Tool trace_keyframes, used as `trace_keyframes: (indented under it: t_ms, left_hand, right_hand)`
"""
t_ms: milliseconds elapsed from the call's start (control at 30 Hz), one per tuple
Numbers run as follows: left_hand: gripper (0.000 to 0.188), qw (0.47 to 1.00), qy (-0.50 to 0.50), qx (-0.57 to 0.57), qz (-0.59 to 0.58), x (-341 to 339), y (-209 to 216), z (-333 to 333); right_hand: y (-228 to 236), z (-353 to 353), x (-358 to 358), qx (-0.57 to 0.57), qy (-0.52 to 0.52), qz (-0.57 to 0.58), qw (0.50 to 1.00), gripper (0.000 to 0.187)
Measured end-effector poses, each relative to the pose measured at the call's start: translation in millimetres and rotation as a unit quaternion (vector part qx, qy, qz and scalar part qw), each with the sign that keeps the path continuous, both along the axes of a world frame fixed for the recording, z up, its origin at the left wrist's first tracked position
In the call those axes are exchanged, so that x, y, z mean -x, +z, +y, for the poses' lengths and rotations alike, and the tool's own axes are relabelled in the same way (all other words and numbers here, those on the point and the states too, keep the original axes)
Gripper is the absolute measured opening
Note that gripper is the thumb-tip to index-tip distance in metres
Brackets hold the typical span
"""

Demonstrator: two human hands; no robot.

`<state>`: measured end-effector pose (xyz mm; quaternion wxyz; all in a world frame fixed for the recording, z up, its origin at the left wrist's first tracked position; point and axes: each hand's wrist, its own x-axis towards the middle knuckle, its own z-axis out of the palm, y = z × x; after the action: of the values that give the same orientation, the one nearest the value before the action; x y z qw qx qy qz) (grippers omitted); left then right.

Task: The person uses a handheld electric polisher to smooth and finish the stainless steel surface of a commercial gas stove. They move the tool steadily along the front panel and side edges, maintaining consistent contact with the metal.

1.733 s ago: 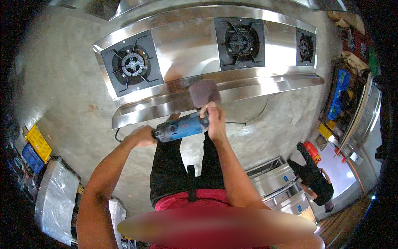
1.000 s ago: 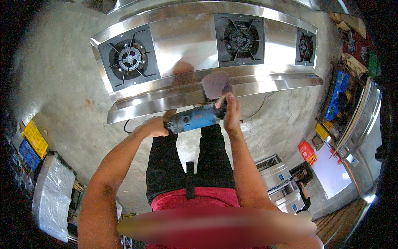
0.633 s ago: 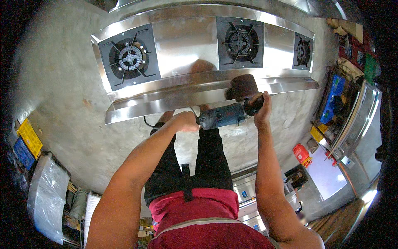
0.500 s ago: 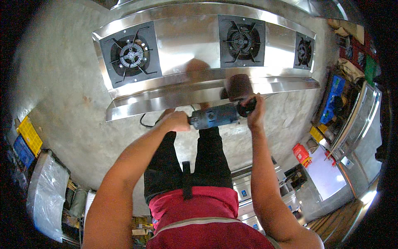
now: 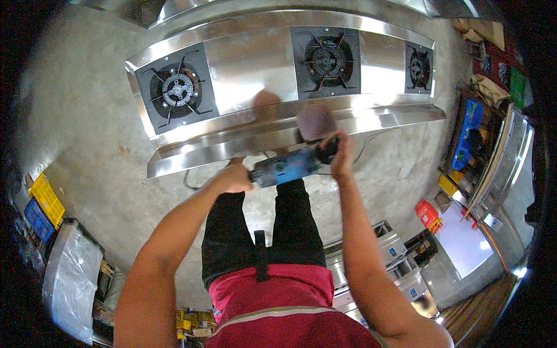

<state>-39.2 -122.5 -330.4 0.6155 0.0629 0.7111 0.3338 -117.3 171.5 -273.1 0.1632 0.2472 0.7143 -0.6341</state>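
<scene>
Both my hands hold a blue handheld power polisher (image 5: 288,166) crosswise in front of my legs. My left hand (image 5: 233,178) is closed round its rear end. Wrapped round the black knob handle at its other end is my right hand (image 5: 342,156). The polisher's brownish drum wheel (image 5: 316,122) is blurred and lies over the front ledge of a stainless steel stove (image 5: 249,69); whether it touches the metal I cannot tell. The stove has three burners, one of them the left burner (image 5: 177,90). A dark cord trails below the ledge.
Bare concrete floor (image 5: 87,127) surrounds the stove. To the right are a red gas cylinder (image 5: 428,216), a white board (image 5: 464,246) and blue crates (image 5: 467,136). A yellow crate (image 5: 47,200) and a plastic-wrapped panel (image 5: 72,278) stand on the left. Steel appliances (image 5: 386,255) sit behind my right arm.
Both hands and the polisher have shifted left along the stove's front ledge, and the tool is tilted a little more. The whole view has shifted slightly.
</scene>
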Motion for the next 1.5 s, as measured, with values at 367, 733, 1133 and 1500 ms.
trace_keyframes:
  t_ms: [367,733,1133,1500]
  left_hand:
    - [0.044,0.999,0.035,-0.001,-0.032,5,-10,29]
    - [0.041,0.994,-0.017,0.072,-0.085,-2,14,-35]
    - [0.041,0.999,-0.038,-0.003,-0.029,31,-18,79]
    - [0.045,0.998,-0.021,0.041,-0.042,-5,9,-24]
  right_hand:
    - [6,21,9,-0.03,0.006,0.042,0.999,0.049]
    - [8,-44,-5,0.014,-0.007,-0.004,1.0,0.036]
    - [19,62,30,-0.053,-0.052,-0.007,0.997,0.043]
    - [10,-32,-24,-0.003,-0.035,0.027,0.999,0.045]
